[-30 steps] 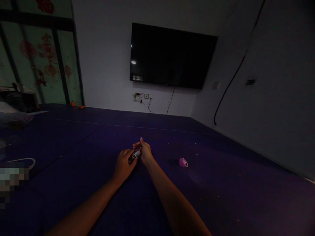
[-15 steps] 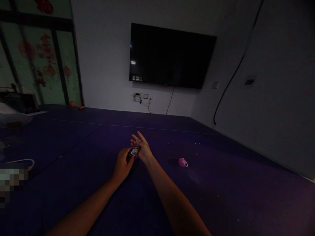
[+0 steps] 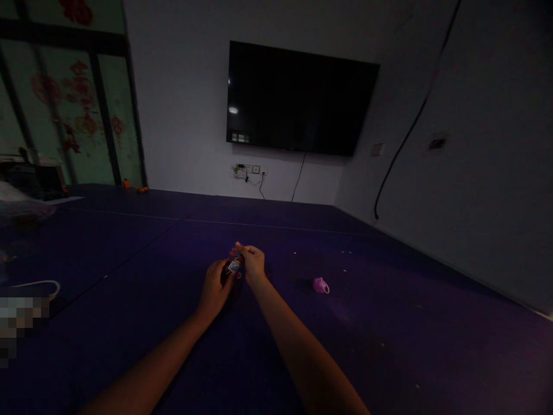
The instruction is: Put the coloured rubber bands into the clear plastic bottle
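My left hand is wrapped round a small dark object with a colourful printed label, perhaps a little bottle; a white patch shows on its side. It is held tilted, with its upper end to the right. At that end my right hand is closed, thumb and fingers pinched together on the tip, which they hide. A small pink ring shape shows just under the object. Off to the right, a pink toy-like piece with a pale ring lies on the dark blue-purple floor.
A wall-mounted television hangs ahead above sockets. A black cable runs down the right wall. Small orange things lie by the glass door. A plastic bag and a white cord are at the left.
My right hand's fingers were spread beside the object; they have now closed on its upper end. The left hand keeps its grip, and the pink piece has not moved.
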The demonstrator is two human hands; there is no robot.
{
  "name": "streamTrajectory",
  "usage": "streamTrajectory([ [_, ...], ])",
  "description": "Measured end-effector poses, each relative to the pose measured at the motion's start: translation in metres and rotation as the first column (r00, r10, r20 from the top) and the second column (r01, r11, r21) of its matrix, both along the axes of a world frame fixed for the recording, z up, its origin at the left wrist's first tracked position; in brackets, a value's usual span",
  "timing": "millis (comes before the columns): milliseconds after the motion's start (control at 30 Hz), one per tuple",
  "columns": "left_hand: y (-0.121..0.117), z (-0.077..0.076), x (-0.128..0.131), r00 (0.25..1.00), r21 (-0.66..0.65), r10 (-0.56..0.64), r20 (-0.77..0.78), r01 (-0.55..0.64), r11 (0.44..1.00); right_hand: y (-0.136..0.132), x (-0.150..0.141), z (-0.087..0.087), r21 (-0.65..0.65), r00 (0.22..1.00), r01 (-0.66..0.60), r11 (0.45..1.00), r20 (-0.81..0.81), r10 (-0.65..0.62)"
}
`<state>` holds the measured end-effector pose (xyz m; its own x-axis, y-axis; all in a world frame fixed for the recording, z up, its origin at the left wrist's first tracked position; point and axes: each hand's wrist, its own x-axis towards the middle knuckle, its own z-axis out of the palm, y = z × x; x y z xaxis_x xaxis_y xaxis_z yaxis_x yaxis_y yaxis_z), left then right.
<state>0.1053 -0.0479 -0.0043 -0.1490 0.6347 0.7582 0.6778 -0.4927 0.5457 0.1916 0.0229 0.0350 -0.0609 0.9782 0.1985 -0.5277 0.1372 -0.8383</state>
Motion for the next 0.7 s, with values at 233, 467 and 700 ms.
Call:
streamTrajectory([
  [233, 0.000, 0.001, 0.001, 0.999, -0.009, 0.015, 0.043, -0.015, 1.000, -0.004, 0.005, -0.004, 0.344, 0.915, 0.169, 0.924, 0.293, -0.277],
  [467, 0.000, -0.001, -0.002, 0.995, 0.006, 0.030, 0.097, -0.031, 0.999, -0.013, 0.011, -0.007, 0.630, 0.818, 0.093, 0.771, 0.394, -0.420],
  [700, 0.000, -0.002, -0.003, 0.994, 0.014, 0.045, 0.104, -0.046, 0.999, -0.012, 0.016, -0.012, 0.734, 0.748, -0.033, 0.679, 0.468, -0.470],
])
